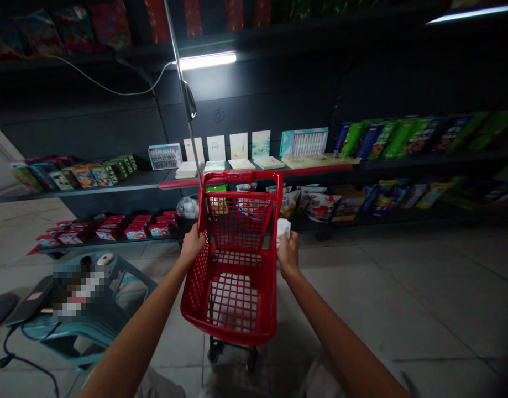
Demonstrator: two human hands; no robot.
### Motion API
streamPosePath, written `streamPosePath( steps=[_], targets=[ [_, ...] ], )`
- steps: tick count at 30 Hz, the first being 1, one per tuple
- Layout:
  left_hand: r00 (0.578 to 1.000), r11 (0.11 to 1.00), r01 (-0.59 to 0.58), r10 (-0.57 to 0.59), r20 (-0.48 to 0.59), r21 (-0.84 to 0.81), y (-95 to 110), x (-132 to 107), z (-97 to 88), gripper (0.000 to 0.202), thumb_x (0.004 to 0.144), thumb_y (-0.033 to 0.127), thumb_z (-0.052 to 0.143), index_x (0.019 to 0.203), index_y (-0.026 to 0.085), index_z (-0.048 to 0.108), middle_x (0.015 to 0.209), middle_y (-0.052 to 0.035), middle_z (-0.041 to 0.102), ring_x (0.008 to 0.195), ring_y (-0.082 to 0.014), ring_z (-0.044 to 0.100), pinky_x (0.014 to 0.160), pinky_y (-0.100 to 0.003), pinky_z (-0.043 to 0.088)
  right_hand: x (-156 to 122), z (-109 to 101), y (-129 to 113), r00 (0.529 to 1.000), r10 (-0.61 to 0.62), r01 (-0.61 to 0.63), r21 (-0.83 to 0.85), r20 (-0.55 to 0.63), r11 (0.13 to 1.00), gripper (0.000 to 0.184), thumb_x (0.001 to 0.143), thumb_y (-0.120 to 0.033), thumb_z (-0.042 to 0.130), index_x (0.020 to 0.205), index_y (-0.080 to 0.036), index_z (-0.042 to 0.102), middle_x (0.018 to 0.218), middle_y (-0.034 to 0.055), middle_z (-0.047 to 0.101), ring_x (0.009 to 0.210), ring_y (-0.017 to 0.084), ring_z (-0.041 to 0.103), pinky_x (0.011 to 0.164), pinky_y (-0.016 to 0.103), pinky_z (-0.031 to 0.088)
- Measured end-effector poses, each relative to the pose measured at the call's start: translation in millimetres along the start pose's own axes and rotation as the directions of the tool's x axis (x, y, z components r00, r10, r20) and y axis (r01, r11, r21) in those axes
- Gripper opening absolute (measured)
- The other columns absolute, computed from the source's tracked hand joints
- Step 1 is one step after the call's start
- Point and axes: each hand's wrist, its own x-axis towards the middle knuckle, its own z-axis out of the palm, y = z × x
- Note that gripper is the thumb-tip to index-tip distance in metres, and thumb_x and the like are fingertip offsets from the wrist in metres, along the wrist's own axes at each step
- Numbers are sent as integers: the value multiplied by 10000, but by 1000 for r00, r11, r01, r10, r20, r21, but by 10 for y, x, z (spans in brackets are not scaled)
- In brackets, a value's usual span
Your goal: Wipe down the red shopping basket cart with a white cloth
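A red plastic shopping cart [236, 326] with grid walls stands right in front of me, its basket holding nothing that I can see. My left hand [192, 243] is closed around the cart's left rim. At the cart's right side, my right hand [288, 253] pinches a crumpled white tissue or cloth [283, 228] against the outer rim. Dark casters [214, 352] show beneath the basket. A thin metal pole [183, 88] rises from the cart's far left corner.
Dark shelves [254, 171] ahead carry books [239, 148], boxed sets [304, 142] and snack bags [397, 135]. Red packs [137, 226] line the lower left shelf. A blue-green plastic stool [129, 271] with objects and a cable stands at left. A lit tube lamp [208, 60] hangs above.
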Motion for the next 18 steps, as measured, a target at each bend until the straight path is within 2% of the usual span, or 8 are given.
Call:
streamPosePath(
  steps=[2, 4, 5, 7, 9, 11, 15, 18],
  targets=[
    [1000, 1000, 10, -10, -5, 1, 8, -10, -7, 470, 978, 324, 427, 1426, 227, 532, 1220, -146, 738, 1124, -333, 708, 986, -447, 514, -82, -109, -201, 983, -150, 153, 18, -109, 988, 432, 865, -398, 448, 1219, -175, 554, 1219, 153, 582, 1157, 274, 566, 1020, 397, 453],
    [1000, 1000, 23, -23, -12, -2, 23, -27, -14, 457, 1002, 354, 380, 1404, 217, 548, 1214, -162, 736, 1119, -341, 708, 976, -460, 512, -159, -159, -411, 921, -359, 366, 16, -153, 931, 433, 872, -376, 493, 1247, -173, 567, 1287, 161, 544, 1234, 280, 530, 1105, 428, 391],
    [999, 1000, 30, -30, -15, -5, 32, -36, -16, 459, 1016, 375, 348, 1389, 213, 559, 1214, -168, 735, 1118, -342, 708, 972, -462, 511, -189, -141, -507, 892, -432, 439, 35, -131, 898, 431, 886, -378, 507, 1261, -175, 569, 1296, 158, 544, 1240, 276, 530, 1116, 430, 384],
    [999, 999, 43, -43, -17, -13, 53, -59, -17, 490, 1036, 419, 282, 1361, 204, 580, 1220, -179, 730, 1120, -343, 707, 967, -463, 510, -220, 8, -669, 865, -502, 500, 101, -7, 860, 430, 908, -404, 532, 1273, -182, 575, 1287, 150, 572, 1216, 266, 555, 1100, 420, 406],
    [998, 998, 55, -55, -13, -20, 77, -87, -12, 531, 1045, 446, 228, 1345, 202, 591, 1223, -185, 728, 1122, -345, 706, 960, -465, 509, -202, 315, -793, 850, -496, 469, 173, 176, 866, 446, 900, -427, 566, 1274, -185, 585, 1275, 143, 612, 1182, 258, 583, 1067, 406, 439],
    [998, 997, 69, -69, -7, -23, 106, -122, -5, 551, 1048, 454, 199, 1347, 208, 591, 1212, -182, 732, 1114, -343, 710, 949, -462, 512, -146, 743, -896, 841, -443, 393, 211, 312, 895, 455, 882, -407, 589, 1278, -183, 589, 1277, 135, 640, 1153, 245, 605, 1035, 387, 464],
    [994, 994, 107, -107, 2, -17, 171, -205, 0, 558, 1049, 442, 180, 1381, 214, 566, 1167, -188, 744, 1070, -344, 725, 915, -466, 522, -58, 1638, -1045, 899, -224, 175, 160, 377, 972, 451, 921, -307, 493, 1344, -156, 539, 1284, 135, 662, 1067, 189, 645, 915, 311, 515],
    [992, 992, 125, -125, 9, -8, 200, -248, -12, 536, 1050, 425, 197, 1386, 219, 561, 1161, -192, 744, 1052, -333, 731, 885, -441, 530, -146, 2042, -1019, 878, -129, 140, 12, 462, 990, 420, 952, -248, 429, 1338, -132, 547, 1236, 125, 689, 1009, 168, 659, 859, 277, 516]
  ],
)
